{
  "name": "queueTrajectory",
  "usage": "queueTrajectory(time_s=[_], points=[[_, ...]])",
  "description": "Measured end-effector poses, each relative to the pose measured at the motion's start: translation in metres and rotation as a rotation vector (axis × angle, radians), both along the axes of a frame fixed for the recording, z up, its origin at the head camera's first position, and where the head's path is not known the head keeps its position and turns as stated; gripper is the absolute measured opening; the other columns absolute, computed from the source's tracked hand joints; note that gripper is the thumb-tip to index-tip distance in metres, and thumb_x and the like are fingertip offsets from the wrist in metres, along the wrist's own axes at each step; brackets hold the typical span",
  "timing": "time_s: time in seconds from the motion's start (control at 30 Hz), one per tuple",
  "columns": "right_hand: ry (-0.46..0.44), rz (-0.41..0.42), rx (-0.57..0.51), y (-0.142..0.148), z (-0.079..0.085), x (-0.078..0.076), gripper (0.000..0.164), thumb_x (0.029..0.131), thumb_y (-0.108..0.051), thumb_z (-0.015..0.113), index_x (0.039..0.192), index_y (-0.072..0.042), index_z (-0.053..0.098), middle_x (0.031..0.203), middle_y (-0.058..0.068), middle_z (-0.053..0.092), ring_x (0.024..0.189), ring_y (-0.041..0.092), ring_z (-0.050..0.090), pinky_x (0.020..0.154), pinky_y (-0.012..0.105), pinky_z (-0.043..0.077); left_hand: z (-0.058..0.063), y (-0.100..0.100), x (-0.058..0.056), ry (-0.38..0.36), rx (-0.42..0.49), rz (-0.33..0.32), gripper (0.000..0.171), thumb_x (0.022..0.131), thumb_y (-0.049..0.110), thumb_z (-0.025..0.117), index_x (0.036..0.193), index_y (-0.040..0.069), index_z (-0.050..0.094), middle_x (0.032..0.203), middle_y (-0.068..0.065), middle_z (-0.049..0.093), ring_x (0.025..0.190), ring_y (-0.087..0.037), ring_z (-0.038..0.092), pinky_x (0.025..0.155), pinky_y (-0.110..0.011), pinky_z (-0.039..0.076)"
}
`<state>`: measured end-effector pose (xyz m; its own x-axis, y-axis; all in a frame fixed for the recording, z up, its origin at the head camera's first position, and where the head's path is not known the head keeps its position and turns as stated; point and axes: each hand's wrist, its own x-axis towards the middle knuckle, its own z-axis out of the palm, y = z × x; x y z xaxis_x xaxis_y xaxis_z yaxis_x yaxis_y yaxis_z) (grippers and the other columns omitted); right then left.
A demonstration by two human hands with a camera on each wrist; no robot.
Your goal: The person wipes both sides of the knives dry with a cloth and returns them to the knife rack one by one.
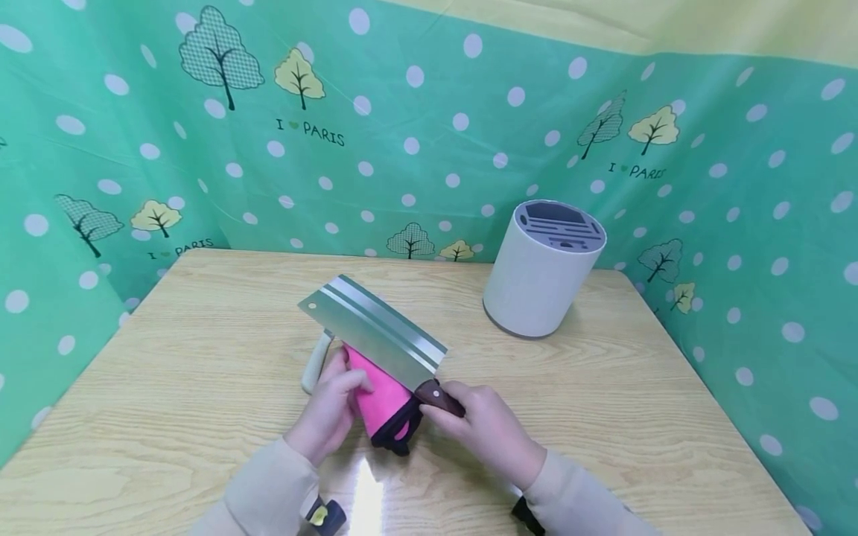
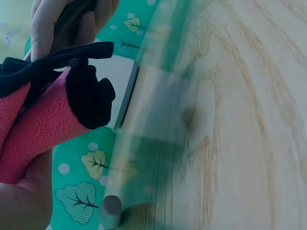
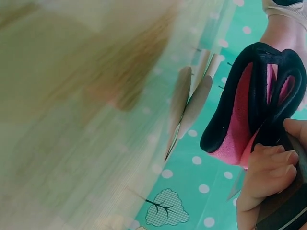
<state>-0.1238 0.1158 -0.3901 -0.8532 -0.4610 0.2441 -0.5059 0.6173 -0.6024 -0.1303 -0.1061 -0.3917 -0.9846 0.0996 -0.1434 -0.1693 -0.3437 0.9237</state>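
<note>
My right hand grips the dark wooden handle of a cleaver. Its broad steel blade points up and to the left, tilted over the table. A pink cloth with black edging, folded over, is in my left hand, thumb and fingers around it. The blade's lower edge overlaps the top of the cloth in the head view. In the right wrist view, the cloth's black rim shows its folds close to my right fingers.
A tool with a pale grey handle lies on the wooden table just left of the cloth, its far end hidden behind the blade. At the back right stands a white round knife block with a slotted top. A green patterned curtain hangs behind.
</note>
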Motion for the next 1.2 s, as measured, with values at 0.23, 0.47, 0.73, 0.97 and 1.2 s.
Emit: queueTrajectory(time_s=[0.23,0.47,0.73,0.97,1.2], points=[[-0.064,-0.028,-0.019,-0.004,0.0,0.0,0.03,0.096,-0.038,0.063,0.093,-0.008,0.067,0.07,-0.003,0.062,0.055,-0.001,0.048,0.049,0.019,0.044,-0.001,0.004,0.001,0.002,-0.022,0.008,0.084,0.069,-0.01,0.046,0.148,0.006,0.024,0.131,-0.015,0.051,0.097,-0.017,0.063,0.081,-0.031,0.055],[-0.133,-0.05,-0.078,-0.008,0.001,0.0,0.03,0.097,-0.037,0.062,0.094,-0.008,0.068,0.066,-0.007,0.055,0.052,-0.001,0.042,0.046,0.021,0.042,0.0,0.004,0.002,-0.012,-0.041,0.022,0.084,0.071,-0.008,0.047,0.15,0.009,0.025,0.131,-0.016,0.054,0.097,-0.015,0.065,0.079,-0.029,0.056],[-0.205,-0.063,-0.163,-0.012,0.004,-0.001,0.03,0.099,-0.035,0.06,0.096,-0.007,0.069,0.065,-0.006,0.051,0.053,0.001,0.041,0.048,0.022,0.042,0.003,0.006,0.003,-0.005,-0.062,0.04,0.09,0.071,-0.008,0.049,0.154,0.013,0.019,0.138,-0.021,0.049,0.107,-0.019,0.062,0.088,-0.031,0.054],[-0.402,-0.103,-0.303,-0.017,0.011,0.0,0.046,0.1,-0.045,0.053,0.083,-0.003,0.059,0.057,-0.003,0.046,0.043,0.004,0.037,0.038,0.022,0.034,0.005,0.007,0.002,0.017,-0.086,0.078,0.092,0.072,-0.008,0.049,0.155,0.014,0.015,0.135,-0.022,0.052,0.104,-0.016,0.061,0.088,-0.031,0.053],[-0.495,-0.117,-0.436,-0.023,0.016,-0.002,0.046,0.102,-0.043,0.05,0.084,-0.001,0.055,0.055,0.0,0.048,0.037,0.009,0.041,0.034,0.024,0.037,0.009,0.008,0.001,0.038,-0.081,0.102,0.092,0.072,-0.01,0.048,0.154,0.015,0.015,0.135,-0.019,0.051,0.104,-0.015,0.059,0.084,-0.028,0.053]])
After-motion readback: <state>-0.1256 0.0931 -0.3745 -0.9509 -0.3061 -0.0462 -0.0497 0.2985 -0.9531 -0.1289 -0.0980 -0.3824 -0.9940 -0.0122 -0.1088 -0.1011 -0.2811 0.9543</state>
